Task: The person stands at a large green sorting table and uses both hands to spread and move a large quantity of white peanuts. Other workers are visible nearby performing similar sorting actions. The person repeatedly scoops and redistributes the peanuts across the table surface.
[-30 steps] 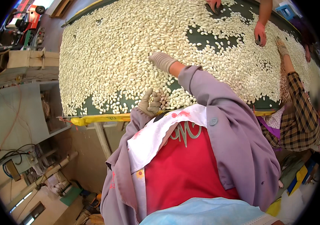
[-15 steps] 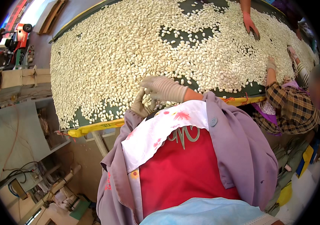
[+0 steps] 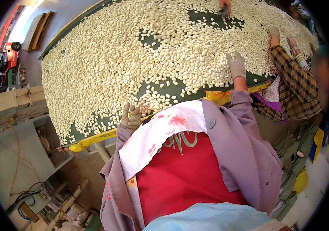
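A thick layer of white beans (image 3: 106, 69) covers a dark green table (image 3: 168, 89). My right hand (image 3: 236, 66), in a pale knit glove, lies on the beans at the right with its fingers spread. At the near edge is my left hand (image 3: 131, 116), also gloved, its thumb apart from loosely bent fingers. No bean shows in it. Right beside it sits a small heap of pinkish-brown beans (image 3: 145, 108). Green surface shows through in patches between my two hands.
A co-worker in a plaid sleeve (image 3: 291, 73) has a gloved hand on the beans at the right. Across the table another person's hand (image 3: 224, 7) reaches in. Yellow edging (image 3: 95, 138) runs along the near side. A grey cabinet (image 3: 16, 154) stands left.
My right hand has moved from beside my left hand out to the right. My left hand has shifted slightly left and down, uncovering the pinkish-brown beans. The hand across the table has moved left.
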`<state>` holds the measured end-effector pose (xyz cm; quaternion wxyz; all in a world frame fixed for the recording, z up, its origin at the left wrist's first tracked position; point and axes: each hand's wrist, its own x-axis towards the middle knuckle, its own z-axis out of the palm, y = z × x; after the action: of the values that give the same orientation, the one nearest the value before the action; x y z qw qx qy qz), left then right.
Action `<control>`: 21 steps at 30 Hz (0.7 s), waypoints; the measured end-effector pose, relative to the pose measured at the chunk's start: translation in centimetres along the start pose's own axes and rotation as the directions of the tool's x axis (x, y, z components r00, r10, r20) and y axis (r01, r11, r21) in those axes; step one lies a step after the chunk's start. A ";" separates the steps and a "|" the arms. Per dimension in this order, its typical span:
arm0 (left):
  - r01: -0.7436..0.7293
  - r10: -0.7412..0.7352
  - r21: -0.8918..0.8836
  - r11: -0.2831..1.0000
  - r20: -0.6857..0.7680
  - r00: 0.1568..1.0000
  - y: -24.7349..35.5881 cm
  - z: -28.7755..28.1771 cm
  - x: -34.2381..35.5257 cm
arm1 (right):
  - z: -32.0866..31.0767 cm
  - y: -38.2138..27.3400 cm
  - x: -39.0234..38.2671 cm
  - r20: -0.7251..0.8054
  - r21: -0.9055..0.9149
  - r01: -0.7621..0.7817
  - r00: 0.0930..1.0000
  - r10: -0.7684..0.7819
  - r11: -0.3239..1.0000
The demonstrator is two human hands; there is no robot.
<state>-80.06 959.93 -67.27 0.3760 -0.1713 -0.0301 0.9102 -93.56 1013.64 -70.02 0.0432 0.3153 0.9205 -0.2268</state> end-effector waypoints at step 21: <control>-0.199 0.083 -0.580 0.790 -0.220 0.972 -1.2 -11.3 1.7 | 0.2 -7.3 -5.4 0.330 0.160 0.417 0.832 -0.447 0.895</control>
<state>-76.58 961.14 -78.18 0.2347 -0.3658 -0.2678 0.8599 -93.63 1005.41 -66.19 0.1450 0.0540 0.9341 -0.3216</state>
